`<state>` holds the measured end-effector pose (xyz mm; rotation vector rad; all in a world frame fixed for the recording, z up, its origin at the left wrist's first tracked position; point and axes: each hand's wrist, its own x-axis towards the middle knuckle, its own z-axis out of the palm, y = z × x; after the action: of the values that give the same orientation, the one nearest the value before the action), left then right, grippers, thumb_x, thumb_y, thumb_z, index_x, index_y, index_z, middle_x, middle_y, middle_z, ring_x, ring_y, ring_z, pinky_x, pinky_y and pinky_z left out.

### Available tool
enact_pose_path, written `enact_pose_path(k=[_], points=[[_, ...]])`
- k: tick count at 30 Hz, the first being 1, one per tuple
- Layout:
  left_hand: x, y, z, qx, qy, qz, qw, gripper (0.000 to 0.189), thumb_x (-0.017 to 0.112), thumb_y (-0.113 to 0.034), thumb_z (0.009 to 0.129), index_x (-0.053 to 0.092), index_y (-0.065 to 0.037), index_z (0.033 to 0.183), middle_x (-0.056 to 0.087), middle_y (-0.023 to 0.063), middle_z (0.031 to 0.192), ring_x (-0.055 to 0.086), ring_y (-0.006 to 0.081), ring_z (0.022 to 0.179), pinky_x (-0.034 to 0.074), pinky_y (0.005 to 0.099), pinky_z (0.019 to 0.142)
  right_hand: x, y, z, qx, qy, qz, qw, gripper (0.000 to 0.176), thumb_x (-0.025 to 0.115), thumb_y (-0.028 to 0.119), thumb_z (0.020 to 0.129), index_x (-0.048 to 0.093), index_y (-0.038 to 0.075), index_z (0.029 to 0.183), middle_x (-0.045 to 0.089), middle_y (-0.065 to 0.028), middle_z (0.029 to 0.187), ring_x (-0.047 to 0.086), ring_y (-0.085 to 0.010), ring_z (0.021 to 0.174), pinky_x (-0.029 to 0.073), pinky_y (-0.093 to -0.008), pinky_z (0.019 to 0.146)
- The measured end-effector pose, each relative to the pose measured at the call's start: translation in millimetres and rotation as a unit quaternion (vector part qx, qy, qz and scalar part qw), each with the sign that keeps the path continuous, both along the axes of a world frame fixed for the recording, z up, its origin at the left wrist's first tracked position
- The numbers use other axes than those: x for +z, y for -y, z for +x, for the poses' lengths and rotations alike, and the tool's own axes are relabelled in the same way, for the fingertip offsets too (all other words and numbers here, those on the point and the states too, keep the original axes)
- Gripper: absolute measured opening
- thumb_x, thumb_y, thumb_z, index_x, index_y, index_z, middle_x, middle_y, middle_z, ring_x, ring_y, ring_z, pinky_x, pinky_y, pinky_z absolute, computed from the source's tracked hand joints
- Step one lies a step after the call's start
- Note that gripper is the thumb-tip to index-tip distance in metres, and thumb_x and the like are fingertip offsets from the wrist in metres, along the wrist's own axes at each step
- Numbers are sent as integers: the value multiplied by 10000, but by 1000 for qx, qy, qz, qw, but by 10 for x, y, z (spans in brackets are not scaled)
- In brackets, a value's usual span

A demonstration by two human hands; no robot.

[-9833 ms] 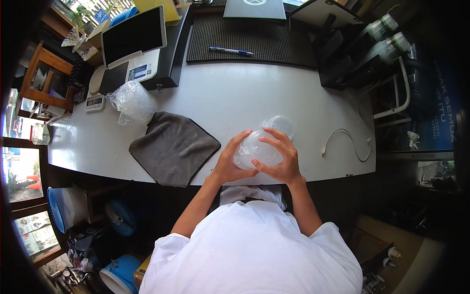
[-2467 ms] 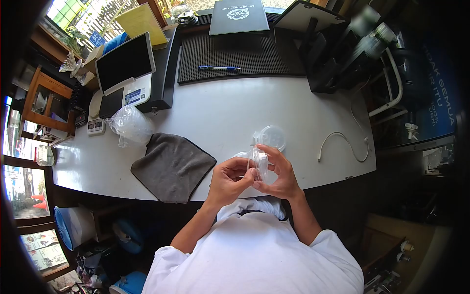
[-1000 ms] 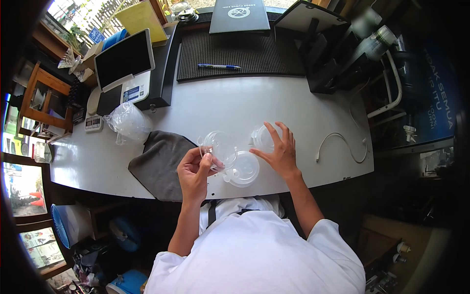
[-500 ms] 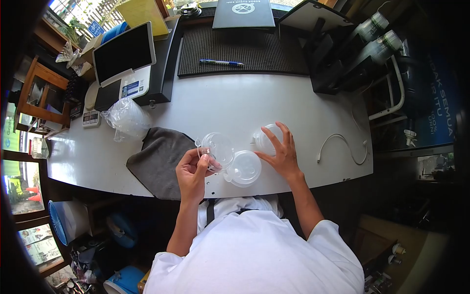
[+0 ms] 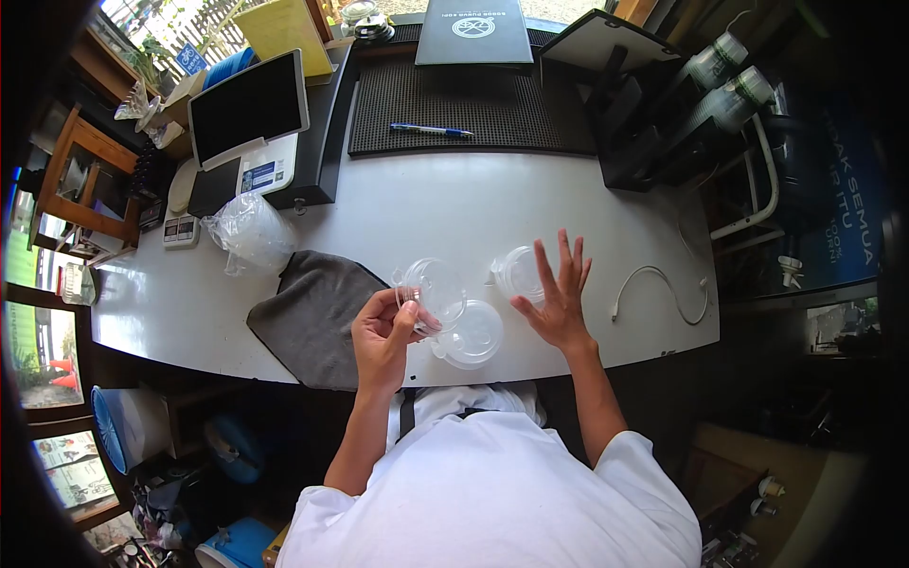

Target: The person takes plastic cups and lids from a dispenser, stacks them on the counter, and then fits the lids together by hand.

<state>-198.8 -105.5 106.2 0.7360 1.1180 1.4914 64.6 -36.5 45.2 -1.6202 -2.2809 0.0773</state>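
My left hand (image 5: 383,328) pinches clear plastic cup lids (image 5: 441,284) by their edge, thumb on top, with small tabs sticking out of the rims. Partly below them, a second group of clear lids (image 5: 476,333) lies on the white table near its front edge. To the right, my right hand (image 5: 561,298) is open with its fingers spread, thumb close to a third stack of clear lids (image 5: 514,272). Nothing is in its grasp. A grey cloth (image 5: 317,317) lies to the left of my left hand.
A clear plastic bag of cups (image 5: 254,235) stands at the left, near a tablet (image 5: 248,106) on its stand. A pen (image 5: 431,131) rests on the black rubber mat (image 5: 511,104) at the back. A white cable (image 5: 653,269) curls at the right, before a black cup holder (image 5: 649,151).
My right hand has drawn slightly right from the stack of lids and its fingers have spread. My left hand has shifted a little right with the lids it holds.
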Motion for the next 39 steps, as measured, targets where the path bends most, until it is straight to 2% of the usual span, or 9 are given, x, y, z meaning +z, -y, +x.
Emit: enact_pose_path(k=[3, 7, 12, 15, 20, 22, 32, 35, 39], points=[[87, 1, 56, -41, 17, 3, 999, 203, 622, -95, 974, 638, 38, 1126, 712, 104, 859, 709, 145, 784, 614, 304, 731, 395, 63, -97, 112, -250, 38, 961, 1037, 753, 657, 772, 289, 208, 1584, 163, -222, 1623, 141, -457, 1507, 209, -622, 1184], [125, 6, 287, -163, 22, 2, 986, 239, 666, -82, 963, 635, 58, 1155, 720, 108, 934, 702, 138, 870, 583, 285, 820, 672, 258, -425, 266, -361, -81, 890, 1045, 921, 423, 682, 379, 166, 1537, 316, -200, 1572, 337, -403, 1450, 372, -532, 1139], [177, 1, 389, -233, -26, -28, 972, 343, 727, -103, 934, 639, 43, 1231, 719, 101, 1048, 698, 151, 964, 555, 277, 872, 502, 228, -263, 232, -361, -95, 898, 919, 955, 304, 636, 526, 154, 1434, 474, -157, 1454, 488, -352, 1336, 464, -471, 1072], [249, -154, 288, -215, -112, 36, 969, 381, 740, -120, 928, 637, 14, 1269, 720, 94, 1066, 690, 153, 1010, 554, 298, 890, 522, 111, -88, 95, -317, -39, 943, 893, 950, 308, 637, 544, 165, 1420, 485, -158, 1402, 498, -350, 1308, 480, -474, 1048], [-33, -764, 152, -281, -303, 26, 910, 451, 766, -204, 902, 631, -37, 1299, 698, 126, 1165, 663, 211, 1098, 530, 357, 975, 118, -106, 67, 81, -93, -21, 992, 852, 887, 469, 700, 529, 261, 1444, 338, -154, 1477, 309, -371, 1414, 312, -506, 1168], [-343, -967, 193, -331, -373, 30, 866, 516, 791, -240, 873, 619, -58, 1324, 675, 145, 1206, 641, 242, 1137, 522, 380, 993, 114, -102, 24, 76, -107, -37, 991, 873, 887, 491, 683, 528, 269, 1447, 348, -153, 1462, 331, -380, 1394, 323, -514, 1159], [-854, -1196, 284, -402, -428, 46, 808, 760, 857, -293, 792, 515, -122, 1449, 617, 155, 1313, 568, 291, 1220, 482, 404, 1029, -134, -217, -39, 82, -145, -33, 985, 794, 887, 323, 675, 544, 235, 1386, 430, -144, 1395, 464, -383, 1291, 474, -515, 1029], [-825, -1158, 275, -359, -290, 61, 885, 815, 857, -317, 796, 471, -103, 1481, 590, 163, 1376, 555, 276, 1266, 467, 399, 1058, -213, -250, -57, 59, -243, -12, 968, 809, 897, 261, 655, 539, 206, 1377, 431, -152, 1392, 467, -384, 1284, 478, -498, 1029], [-815, -1140, 230, -341, -303, 64, 888, 879, 857, -351, 799, 419, -46, 1498, 553, 179, 1425, 546, 268, 1289, 437, 415, 1102, -184, -275, -114, 51, -312, 7, 949, 825, 891, 215, 658, 504, 133, 1382, 471, -157, 1362, 484, -352, 1274, 480, -471, 1032]])
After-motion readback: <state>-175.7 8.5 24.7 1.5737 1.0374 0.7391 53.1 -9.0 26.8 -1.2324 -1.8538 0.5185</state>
